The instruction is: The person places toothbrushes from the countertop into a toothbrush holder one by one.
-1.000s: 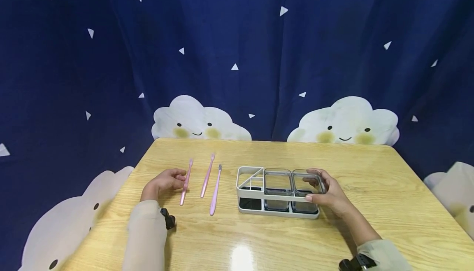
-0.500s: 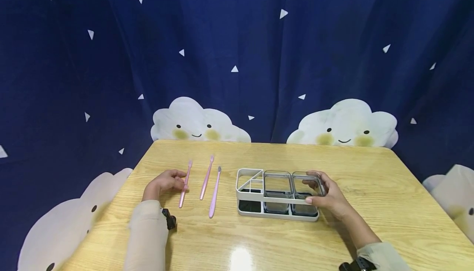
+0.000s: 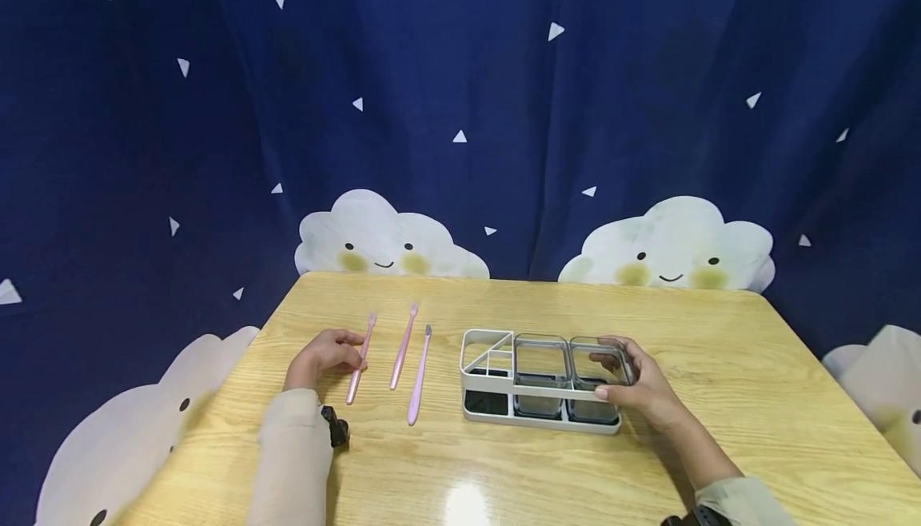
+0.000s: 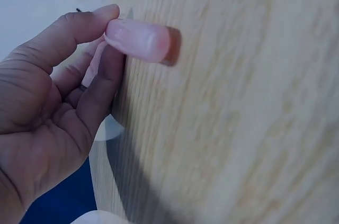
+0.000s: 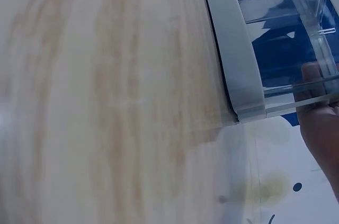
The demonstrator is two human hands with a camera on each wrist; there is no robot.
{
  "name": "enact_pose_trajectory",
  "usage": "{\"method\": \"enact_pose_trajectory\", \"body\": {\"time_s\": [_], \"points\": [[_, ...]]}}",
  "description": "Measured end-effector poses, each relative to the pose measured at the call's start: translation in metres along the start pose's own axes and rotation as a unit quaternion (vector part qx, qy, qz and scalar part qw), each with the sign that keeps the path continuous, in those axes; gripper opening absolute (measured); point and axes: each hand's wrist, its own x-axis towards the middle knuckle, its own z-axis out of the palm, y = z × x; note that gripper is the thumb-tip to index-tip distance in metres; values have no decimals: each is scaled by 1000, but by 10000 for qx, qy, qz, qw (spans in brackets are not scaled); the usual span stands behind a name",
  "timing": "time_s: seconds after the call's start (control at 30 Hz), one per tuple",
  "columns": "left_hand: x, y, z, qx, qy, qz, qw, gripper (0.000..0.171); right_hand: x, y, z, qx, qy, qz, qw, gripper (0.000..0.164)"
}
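Note:
In the head view my left hand [image 3: 327, 358] is at the leftmost pink toothbrush [image 3: 353, 389]. Its thumb and fingers pinch the handle, whose rounded end [image 4: 140, 41] points toward the camera in the left wrist view. Two more toothbrushes lie to the right: a pink one [image 3: 403, 350] and a lilac one [image 3: 417, 382] with a grey head. My right hand [image 3: 646, 386] grips the right end of a white toothbrush holder [image 3: 536, 391], thumb at the front bar and fingers behind the right clear cup [image 3: 597, 361]. A second clear cup [image 3: 541, 361] sits beside it.
The holder's left side has an open divided top [image 3: 489, 350] with a dark base pad [image 3: 486, 402] below. All stands on a light wooden table [image 3: 727, 374]. Behind it hangs a dark blue curtain [image 3: 496, 94] with white triangles and smiling clouds.
My left wrist has shifted slightly to the right while the fingers stay at the toothbrush. The right hand and the holder have kept their places.

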Motion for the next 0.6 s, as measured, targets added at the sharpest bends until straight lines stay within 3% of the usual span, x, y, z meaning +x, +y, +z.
{"method": "enact_pose_trajectory", "body": {"time_s": [0.23, 0.6], "points": [[-4, 2, -6, -153, -149, 88, 9997, 54, 1, -2, 1, -47, 64, -15, 10000, 68], [-8, -4, 0, -539, 82, 74, 9985, 51, -1, 0, 1, -222, 26, 41, 9997, 69]]}}
